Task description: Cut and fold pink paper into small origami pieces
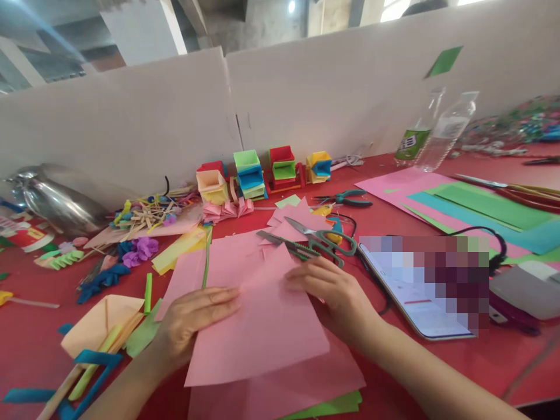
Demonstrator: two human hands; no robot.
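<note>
A pink paper sheet (258,332) lies tilted between my two hands, over other pink sheets (306,385). My left hand (192,318) holds its left edge, the fingers stretched together across the top and the thumb hidden. At the upper right edge, my right hand (330,297) grips the sheet with bent fingers; its thumb is out of sight. Just beyond that hand are grey-green scissors (326,236) with their blades apart, and a dark green cutter (291,245) lies beside them. A thin green strip (207,259) rests near my left fingertips.
A lit phone (411,303), partly blurred out, lies right of my right arm. Folded paper boxes (249,175) stand along the white partition (306,105). Pliers (345,198), two plastic bottles (448,131), coloured sheets (494,216) and a metal jug (61,201) surround the work.
</note>
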